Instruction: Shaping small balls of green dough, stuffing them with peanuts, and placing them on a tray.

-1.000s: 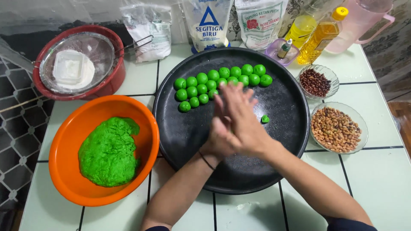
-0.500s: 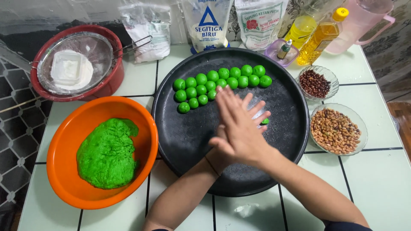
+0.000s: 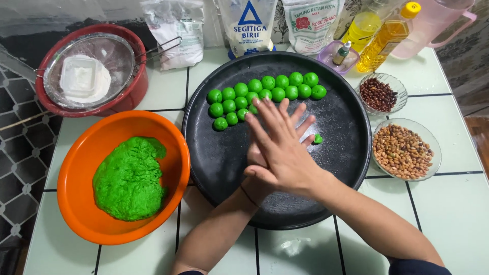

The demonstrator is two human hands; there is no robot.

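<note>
The right hand (image 3: 282, 150) lies flat, fingers spread, palm down over the left hand (image 3: 257, 178) — the two pressed together above the black tray (image 3: 224, 163). Whatever is between the palms is hidden. A small green dough bit (image 3: 318, 138) sits just off the right fingertips, while the rows of green balls (image 3: 262, 94) lie just beyond them. The dough mass (image 3: 130, 178) in the orange bowl (image 3: 76, 203) is well off to the left hand's side.

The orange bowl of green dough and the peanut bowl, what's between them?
In the head view, the black round tray lies between them, with both hands pressed together above it.
</note>
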